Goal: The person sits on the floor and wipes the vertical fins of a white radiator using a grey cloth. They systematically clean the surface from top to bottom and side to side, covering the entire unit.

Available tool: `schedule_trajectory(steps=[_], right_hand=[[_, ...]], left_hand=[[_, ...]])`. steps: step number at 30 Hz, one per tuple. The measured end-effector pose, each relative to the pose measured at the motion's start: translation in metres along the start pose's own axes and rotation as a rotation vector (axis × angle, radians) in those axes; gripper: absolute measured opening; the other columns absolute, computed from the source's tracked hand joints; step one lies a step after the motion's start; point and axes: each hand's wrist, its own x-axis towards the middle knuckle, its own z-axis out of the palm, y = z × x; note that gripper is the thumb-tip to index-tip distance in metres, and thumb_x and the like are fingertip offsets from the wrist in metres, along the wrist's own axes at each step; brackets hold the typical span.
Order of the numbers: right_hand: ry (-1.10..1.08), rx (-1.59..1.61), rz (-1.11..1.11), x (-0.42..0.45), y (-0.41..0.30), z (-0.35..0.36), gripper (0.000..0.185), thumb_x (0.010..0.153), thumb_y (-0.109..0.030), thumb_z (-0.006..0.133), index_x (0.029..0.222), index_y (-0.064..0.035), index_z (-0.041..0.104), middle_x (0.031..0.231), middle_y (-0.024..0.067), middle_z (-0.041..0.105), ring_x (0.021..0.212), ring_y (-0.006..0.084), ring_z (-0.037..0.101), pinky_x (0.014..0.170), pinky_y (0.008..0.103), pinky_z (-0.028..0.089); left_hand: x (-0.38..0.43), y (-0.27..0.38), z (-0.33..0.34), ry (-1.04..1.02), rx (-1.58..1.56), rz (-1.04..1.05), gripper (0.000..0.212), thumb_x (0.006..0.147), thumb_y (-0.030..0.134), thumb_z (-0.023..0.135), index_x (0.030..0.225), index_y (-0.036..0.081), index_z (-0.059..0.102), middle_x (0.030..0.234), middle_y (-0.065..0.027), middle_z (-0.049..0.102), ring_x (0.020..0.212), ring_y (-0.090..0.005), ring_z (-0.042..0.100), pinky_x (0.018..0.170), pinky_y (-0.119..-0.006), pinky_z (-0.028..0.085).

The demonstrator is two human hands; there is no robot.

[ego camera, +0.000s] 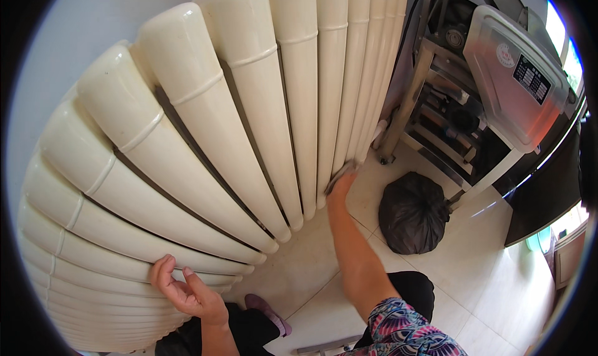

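Observation:
A large cream-coloured radiator (pixel 254 99) with many glossy upright columns fills the left and middle of the head view. My right hand (pixel 343 176) reaches down to the lower ends of its columns at the right, pressing a greyish cloth (pixel 340 174) against them; the hand is partly covered by it. My left hand (pixel 184 288) is beside the columns at the lower left, palm up with curled, parted fingers, and holds nothing. Whether its back touches the radiator I cannot tell.
A black tied plastic bag (pixel 413 213) sits on the tiled floor (pixel 308 258) right of my right forearm. Behind it stands a metal-framed machine (pixel 416 89) with a translucent cover (pixel 511 75). A metal bar (pixel 329 345) lies low near my legs. One purple shoe (pixel 267 311) shows below the radiator.

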Motion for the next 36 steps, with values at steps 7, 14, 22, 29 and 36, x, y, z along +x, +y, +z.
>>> schedule_trajectory(steps=[7,14,22,29,36], right_hand=[[-0.082,-0.113,0.000,-0.132,-0.036,0.034,0.058,0.102,-0.015,0.038,0.156,-0.0023,0.023,0.160,0.0147,0.028,0.144,0.0291,0.030,0.119,0.0372,0.024],[-0.559,-0.233,-0.895,-0.250,-0.197,0.137,0.065,0.092,-0.010,0.054,0.152,0.0003,0.033,0.158,0.0243,0.022,0.148,0.0482,0.015,0.119,0.0547,0.014],[-0.558,-0.376,-0.767,-0.285,-0.028,0.031,0.067,0.091,-0.017,0.053,0.149,0.0058,0.028,0.161,0.0302,0.006,0.148,0.0521,0.006,0.119,0.0590,0.008],[-0.455,-0.288,0.055,-0.350,-0.022,0.005,0.073,0.097,-0.011,0.039,0.157,0.0047,0.001,0.165,0.0263,0.000,0.153,0.0413,-0.004,0.122,0.0475,-0.001],[-0.875,-0.101,-1.053,-0.360,-0.205,0.130,0.070,0.084,-0.004,0.066,0.148,0.0053,0.039,0.160,0.0331,0.013,0.151,0.0511,0.006,0.119,0.0516,0.010]], left_hand=[[0.003,0.000,0.000,0.000,-0.048,0.029,0.036,0.086,-0.012,0.046,0.120,-0.004,0.052,0.125,-0.0164,0.049,0.117,-0.0286,0.047,0.103,-0.040,0.038],[0.007,0.000,-0.009,-0.015,-0.070,0.021,0.035,0.089,-0.010,0.046,0.123,-0.002,0.054,0.129,-0.0143,0.051,0.118,-0.0243,0.050,0.101,-0.034,0.040],[0.007,0.008,-0.012,0.060,-0.175,0.001,0.033,0.091,-0.011,0.046,0.122,-0.001,0.054,0.131,-0.0139,0.052,0.108,-0.0202,0.051,0.095,-0.032,0.044],[0.013,0.005,-0.024,0.085,-0.311,-0.032,0.031,0.095,-0.009,0.043,0.124,-0.001,0.054,0.128,-0.0135,0.052,0.107,-0.0204,0.056,0.096,-0.035,0.047],[0.027,-0.005,-0.047,0.186,-0.340,0.021,0.032,0.095,-0.008,0.041,0.125,-0.003,0.053,0.128,-0.0146,0.054,0.106,-0.0217,0.056,0.094,-0.036,0.048]])
